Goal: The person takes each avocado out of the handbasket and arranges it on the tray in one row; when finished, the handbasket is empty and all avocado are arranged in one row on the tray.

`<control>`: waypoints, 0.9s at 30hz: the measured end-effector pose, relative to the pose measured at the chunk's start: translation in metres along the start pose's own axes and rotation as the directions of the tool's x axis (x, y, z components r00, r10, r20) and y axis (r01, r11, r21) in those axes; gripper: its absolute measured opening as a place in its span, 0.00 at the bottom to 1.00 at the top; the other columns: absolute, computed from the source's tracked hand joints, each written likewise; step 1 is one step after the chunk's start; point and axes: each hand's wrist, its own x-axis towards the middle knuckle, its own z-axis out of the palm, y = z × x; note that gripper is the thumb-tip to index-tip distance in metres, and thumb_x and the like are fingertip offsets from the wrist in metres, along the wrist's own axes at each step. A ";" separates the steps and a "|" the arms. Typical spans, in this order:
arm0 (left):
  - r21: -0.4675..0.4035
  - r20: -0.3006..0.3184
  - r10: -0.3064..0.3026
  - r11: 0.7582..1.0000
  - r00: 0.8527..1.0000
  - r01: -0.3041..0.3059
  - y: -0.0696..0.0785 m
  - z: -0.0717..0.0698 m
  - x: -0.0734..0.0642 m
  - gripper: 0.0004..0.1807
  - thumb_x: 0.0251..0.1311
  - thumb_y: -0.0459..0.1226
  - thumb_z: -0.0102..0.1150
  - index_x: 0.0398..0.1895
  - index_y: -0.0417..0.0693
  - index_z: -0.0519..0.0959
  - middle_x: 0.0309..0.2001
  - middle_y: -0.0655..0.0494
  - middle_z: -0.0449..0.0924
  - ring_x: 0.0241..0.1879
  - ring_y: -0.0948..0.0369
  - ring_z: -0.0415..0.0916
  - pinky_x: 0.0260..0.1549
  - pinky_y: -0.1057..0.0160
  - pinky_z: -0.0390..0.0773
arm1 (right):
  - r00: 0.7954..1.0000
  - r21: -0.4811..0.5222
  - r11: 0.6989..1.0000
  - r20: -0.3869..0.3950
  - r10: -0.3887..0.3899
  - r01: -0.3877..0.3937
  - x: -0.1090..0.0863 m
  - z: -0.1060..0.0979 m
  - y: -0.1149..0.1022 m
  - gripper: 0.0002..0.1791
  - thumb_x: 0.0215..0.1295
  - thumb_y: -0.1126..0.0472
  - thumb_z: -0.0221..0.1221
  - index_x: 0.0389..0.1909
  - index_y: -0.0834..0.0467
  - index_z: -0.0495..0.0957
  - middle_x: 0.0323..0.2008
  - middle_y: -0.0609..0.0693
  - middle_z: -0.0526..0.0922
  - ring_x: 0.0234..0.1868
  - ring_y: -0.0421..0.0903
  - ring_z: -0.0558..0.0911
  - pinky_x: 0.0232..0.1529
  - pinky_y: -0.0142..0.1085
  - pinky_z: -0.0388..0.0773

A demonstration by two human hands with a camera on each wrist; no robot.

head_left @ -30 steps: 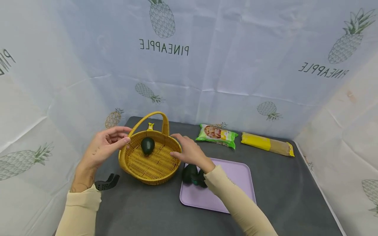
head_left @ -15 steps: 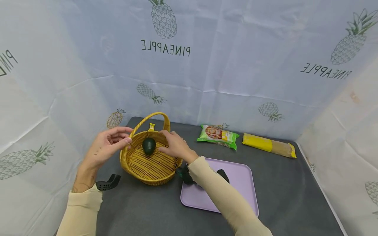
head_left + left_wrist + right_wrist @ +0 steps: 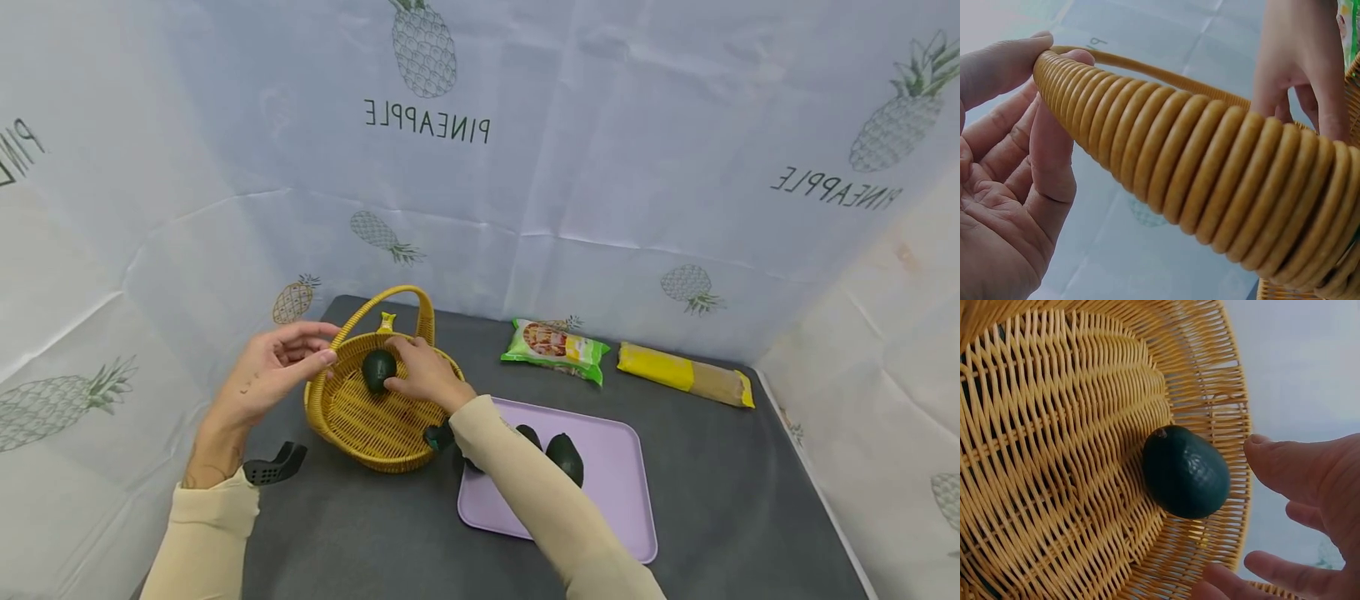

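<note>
On the white fabric curtain (image 3: 585, 158), the mirrored dark word "PINEAPPLE" (image 3: 427, 122) is printed above the round yellow-brown wicker basket (image 3: 352, 444) and repeated to its far upper right; at its far upper left, a cut-off "PIN" can be read. Lettering on the green-ended plastic packet (image 3: 555, 350) to the basket's right is illegible.

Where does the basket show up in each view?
Head: the basket is left of centre.
Left wrist: its handle crosses the middle diagonally, with more of it at the right edge.
Right wrist: it fills the left and middle.
Shared landmark: the right hand, over the basket in head, upper right in left wrist, lower right in right wrist.
</note>
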 end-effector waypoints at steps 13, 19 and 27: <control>0.014 -0.002 -0.003 1.000 1.000 0.003 0.000 0.001 -0.001 0.17 0.70 0.29 0.59 0.60 0.33 0.76 0.38 0.57 0.84 0.32 0.55 0.84 0.31 0.65 0.83 | 1.000 -0.105 0.994 0.027 0.013 -0.010 0.021 0.022 -0.002 0.36 0.71 0.50 0.63 0.76 0.43 0.61 0.71 0.53 0.68 0.57 0.49 0.81 0.47 0.41 0.83; 0.011 0.002 -0.008 1.000 1.000 0.008 -0.001 0.002 -0.003 0.17 0.70 0.29 0.59 0.60 0.33 0.75 0.38 0.57 0.84 0.31 0.59 0.83 0.31 0.65 0.82 | 0.998 -0.171 0.985 0.066 0.005 0.007 0.027 0.027 0.001 0.35 0.71 0.50 0.62 0.76 0.43 0.61 0.72 0.52 0.67 0.59 0.49 0.80 0.48 0.40 0.82; -0.001 0.001 0.010 1.000 1.000 -0.010 -0.001 0.001 -0.001 0.17 0.70 0.28 0.58 0.59 0.32 0.75 0.37 0.57 0.84 0.30 0.59 0.83 0.30 0.64 0.83 | 0.989 -0.219 0.970 0.119 -0.084 0.108 0.035 0.023 0.003 0.34 0.74 0.64 0.58 0.75 0.40 0.62 0.75 0.49 0.62 0.53 0.50 0.81 0.35 0.35 0.75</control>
